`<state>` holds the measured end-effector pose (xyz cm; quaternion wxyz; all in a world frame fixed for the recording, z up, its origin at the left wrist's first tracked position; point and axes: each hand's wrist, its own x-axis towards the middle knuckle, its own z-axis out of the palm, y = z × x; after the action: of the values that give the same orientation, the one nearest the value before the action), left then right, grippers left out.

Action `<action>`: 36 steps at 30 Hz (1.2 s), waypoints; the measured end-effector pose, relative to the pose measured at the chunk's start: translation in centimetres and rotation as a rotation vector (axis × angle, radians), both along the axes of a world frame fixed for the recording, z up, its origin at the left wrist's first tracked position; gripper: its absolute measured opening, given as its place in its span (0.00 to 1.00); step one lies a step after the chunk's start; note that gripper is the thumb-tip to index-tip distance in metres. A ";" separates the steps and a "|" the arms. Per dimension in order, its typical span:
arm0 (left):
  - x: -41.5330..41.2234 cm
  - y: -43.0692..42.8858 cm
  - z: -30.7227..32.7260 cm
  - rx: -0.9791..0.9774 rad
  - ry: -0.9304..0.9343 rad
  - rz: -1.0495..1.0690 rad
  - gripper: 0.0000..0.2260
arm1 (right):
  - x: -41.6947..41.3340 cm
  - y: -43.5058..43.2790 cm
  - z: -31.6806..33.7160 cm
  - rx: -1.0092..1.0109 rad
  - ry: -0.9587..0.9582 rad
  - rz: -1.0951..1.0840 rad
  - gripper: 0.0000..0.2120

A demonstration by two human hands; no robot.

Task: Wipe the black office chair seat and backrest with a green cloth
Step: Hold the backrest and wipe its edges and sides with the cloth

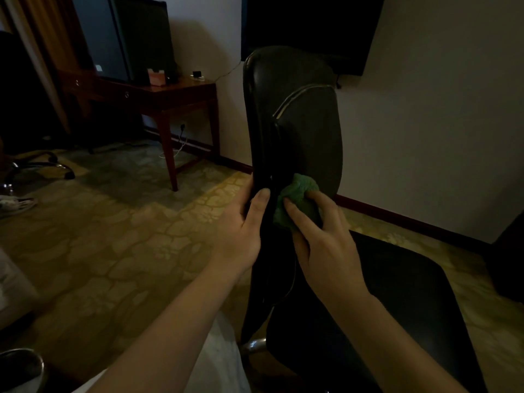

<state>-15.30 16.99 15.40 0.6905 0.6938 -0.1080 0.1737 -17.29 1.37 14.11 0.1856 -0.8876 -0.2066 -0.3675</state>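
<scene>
The black office chair stands in front of me, its backrest (300, 117) upright and seen nearly edge-on, its seat (397, 302) low at the right. My left hand (243, 231) grips the backrest's left edge low down, thumb on the front face. My right hand (320, 239) holds a bunched green cloth (297, 199) and presses it against the lower front of the backrest, just right of my left thumb. The chair's base is mostly hidden; a bit of chrome shows under the seat.
A wooden desk (181, 97) with a pink box and a dark screen stands at the back left. A wall-mounted TV (309, 26) hangs behind the chair. Another chair's wheeled base (42, 163) lies at the left on patterned carpet. The wall runs close on the right.
</scene>
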 end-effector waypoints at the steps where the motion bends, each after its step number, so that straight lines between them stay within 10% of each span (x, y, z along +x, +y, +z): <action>1: 0.1 0.0 -0.1 0.016 -0.006 0.008 0.21 | -0.3 -0.3 -0.7 -0.009 0.012 0.000 0.19; 36: -0.2 -0.8 -0.6 -0.042 -0.063 0.063 0.20 | 0.9 -0.3 2.0 0.049 -0.092 0.139 0.18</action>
<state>-15.52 16.22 14.79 0.6953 0.6766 -0.1041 0.2191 -16.40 1.02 16.10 0.2226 -0.8486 -0.2668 -0.3990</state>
